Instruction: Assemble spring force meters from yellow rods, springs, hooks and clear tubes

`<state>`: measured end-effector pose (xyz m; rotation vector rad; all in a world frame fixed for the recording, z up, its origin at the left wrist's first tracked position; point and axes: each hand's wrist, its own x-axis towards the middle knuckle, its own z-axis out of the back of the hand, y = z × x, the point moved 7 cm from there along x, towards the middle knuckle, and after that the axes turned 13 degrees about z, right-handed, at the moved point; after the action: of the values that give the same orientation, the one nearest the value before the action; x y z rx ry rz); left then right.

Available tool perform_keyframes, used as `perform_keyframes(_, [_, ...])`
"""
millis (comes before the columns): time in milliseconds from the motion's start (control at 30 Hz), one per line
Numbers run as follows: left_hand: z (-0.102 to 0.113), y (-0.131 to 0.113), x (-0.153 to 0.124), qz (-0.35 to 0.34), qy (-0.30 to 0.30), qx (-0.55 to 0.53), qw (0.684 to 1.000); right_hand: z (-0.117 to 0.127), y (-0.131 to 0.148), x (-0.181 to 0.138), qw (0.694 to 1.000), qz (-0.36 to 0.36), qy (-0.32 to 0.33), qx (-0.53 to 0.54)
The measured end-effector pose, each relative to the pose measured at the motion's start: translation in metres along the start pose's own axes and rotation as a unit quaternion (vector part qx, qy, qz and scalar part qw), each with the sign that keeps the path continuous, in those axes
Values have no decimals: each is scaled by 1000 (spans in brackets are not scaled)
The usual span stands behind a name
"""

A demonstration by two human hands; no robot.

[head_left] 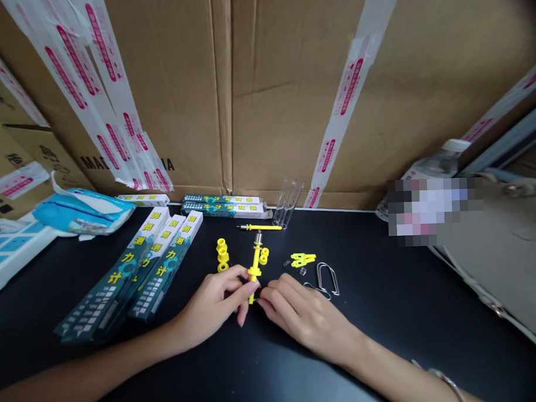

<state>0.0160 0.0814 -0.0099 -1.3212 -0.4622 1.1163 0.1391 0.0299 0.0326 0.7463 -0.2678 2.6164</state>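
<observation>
A yellow plastic rod (255, 263) with a collar and a silver metal tip points away from me, tilted slightly. My left hand (225, 295) pinches it between thumb and fingers just below the collar. Close to the rod's lower end, my right hand (300, 310) has its fingers pressed together; what they hold is too small to make out. Yellow collars (222, 254) stand left of the rod, and smaller yellow rings (264, 255) lie to its right. Beyond lies a second yellow rod (262, 227). Yellow forked pieces (303, 259), small springs and metal wire hooks (327, 279) rest beyond my right hand.
Clear tubes (288, 203) stand near the cardboard wall (282, 106). Printed force gauge boxes (134, 267) lie on the left, with more boxes (224, 206) behind. A blue wipes pack (83, 210) and power strip (15, 257) sit far left; a bottle (438, 160) and bag (498, 257) are right.
</observation>
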Motion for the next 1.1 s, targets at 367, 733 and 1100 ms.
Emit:
perform_keyframes(367, [2, 0, 8, 55, 26, -26, 998, -11, 15, 2, 989, 74, 29, -123])
perform_keyframes(733, [2, -4, 6, 54, 10, -39, 998, -11, 16, 1, 987, 61, 38, -142])
perform_keyframes(1100, [-1, -5, 7, 66, 34, -64, 995, -7, 18, 0, 987, 56, 18, -152])
